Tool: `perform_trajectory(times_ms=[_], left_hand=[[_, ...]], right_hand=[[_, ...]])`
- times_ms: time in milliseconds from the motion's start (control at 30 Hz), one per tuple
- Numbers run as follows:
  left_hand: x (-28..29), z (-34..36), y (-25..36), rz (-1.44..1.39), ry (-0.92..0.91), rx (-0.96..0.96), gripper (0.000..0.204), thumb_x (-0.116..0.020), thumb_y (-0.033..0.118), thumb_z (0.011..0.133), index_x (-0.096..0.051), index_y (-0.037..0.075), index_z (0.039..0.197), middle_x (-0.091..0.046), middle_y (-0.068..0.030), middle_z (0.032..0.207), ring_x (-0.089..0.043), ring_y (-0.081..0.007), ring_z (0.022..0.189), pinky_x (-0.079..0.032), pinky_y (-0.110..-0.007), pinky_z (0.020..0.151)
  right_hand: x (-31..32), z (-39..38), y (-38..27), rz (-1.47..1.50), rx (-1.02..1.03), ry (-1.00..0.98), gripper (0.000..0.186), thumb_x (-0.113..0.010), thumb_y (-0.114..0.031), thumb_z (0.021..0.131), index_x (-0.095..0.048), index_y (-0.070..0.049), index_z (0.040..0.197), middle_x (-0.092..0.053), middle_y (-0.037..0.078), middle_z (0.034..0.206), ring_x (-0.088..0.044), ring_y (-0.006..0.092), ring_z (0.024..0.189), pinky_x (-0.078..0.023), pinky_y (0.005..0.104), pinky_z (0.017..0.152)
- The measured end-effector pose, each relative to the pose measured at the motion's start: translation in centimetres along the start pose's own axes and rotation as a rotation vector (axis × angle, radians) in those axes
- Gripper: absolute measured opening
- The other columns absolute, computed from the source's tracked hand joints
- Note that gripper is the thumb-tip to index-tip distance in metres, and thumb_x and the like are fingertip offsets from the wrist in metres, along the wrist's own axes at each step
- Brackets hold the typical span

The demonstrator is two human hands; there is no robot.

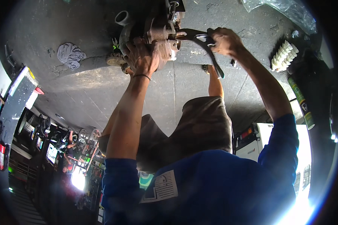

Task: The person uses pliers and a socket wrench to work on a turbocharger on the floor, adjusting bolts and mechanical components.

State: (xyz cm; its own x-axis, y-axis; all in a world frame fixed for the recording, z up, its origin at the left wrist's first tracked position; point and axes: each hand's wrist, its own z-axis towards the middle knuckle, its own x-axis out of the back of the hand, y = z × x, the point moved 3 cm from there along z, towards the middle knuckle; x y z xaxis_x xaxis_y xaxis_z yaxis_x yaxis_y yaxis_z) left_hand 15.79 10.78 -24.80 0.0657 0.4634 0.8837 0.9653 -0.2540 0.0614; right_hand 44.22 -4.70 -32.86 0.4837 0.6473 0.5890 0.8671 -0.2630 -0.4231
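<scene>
A rusty cast metal assembly (pixel 157 30) with bolts and a round dark body sits on the grey floor at top centre. My left hand (pixel 141 56) grips its left side, fingers spread over the casting and partly hiding it. My right hand (pixel 225 41) is closed round a handle of a dark pliers-like tool (pixel 210 56), whose other long curved handle angles down toward me. The tool's narrow end reaches the bolted right side of the assembly; exactly what it holds is unclear. A short pipe piece (pixel 121 17) stands just behind the assembly.
A grey rag (pixel 70 55) lies left. At right are clear plastic sheeting (pixel 279 11), a pale ridged bundle (pixel 284 55) and a green cylinder (pixel 300 101). A white vehicle (pixel 248 146) is lower right; workshop equipment and another person (pixel 69 148) are lower left.
</scene>
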Motion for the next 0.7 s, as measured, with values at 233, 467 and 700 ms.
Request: perform_trajectory(times_ms=[233,467,700], left_hand=[[0.9,-0.6,1.0,0.055,-0.003,0.014,0.068,-0.068,0.061,0.086,-0.051,0.007,0.124,-0.049,-0.0256,0.122,-0.045,-0.0472,0.126,-0.043,-0.063,0.1],[1.4,-0.4,0.6,0.02,0.007,0.018,0.063,-0.069,0.054,0.088,-0.049,0.01,0.128,-0.045,-0.0269,0.135,-0.043,-0.0522,0.131,-0.038,-0.066,0.104],[1.2,-0.5,0.4,0.038,0.044,-0.022,0.056,-0.071,0.049,0.089,-0.051,0.008,0.121,-0.049,-0.0263,0.127,-0.047,-0.0499,0.124,-0.044,-0.061,0.098]], right_hand=[[6.2,3.3,5.6,-0.173,0.133,0.315,0.055,-0.079,-0.03,0.08,-0.065,-0.016,0.131,-0.069,0.01,0.115,-0.067,0.0328,0.109,-0.056,0.0385,0.099],[3.0,-7.3,-0.5,0.15,0.059,0.261,0.041,-0.074,-0.024,0.089,-0.06,-0.008,0.125,-0.072,0.017,0.099,-0.071,0.0359,0.088,-0.061,0.0424,0.077],[7.6,-5.5,-9.7,0.06,0.186,0.364,0.025,-0.065,-0.025,0.1,-0.056,-0.004,0.109,-0.069,0.017,0.085,-0.069,0.0306,0.061,-0.058,0.0417,0.055]])
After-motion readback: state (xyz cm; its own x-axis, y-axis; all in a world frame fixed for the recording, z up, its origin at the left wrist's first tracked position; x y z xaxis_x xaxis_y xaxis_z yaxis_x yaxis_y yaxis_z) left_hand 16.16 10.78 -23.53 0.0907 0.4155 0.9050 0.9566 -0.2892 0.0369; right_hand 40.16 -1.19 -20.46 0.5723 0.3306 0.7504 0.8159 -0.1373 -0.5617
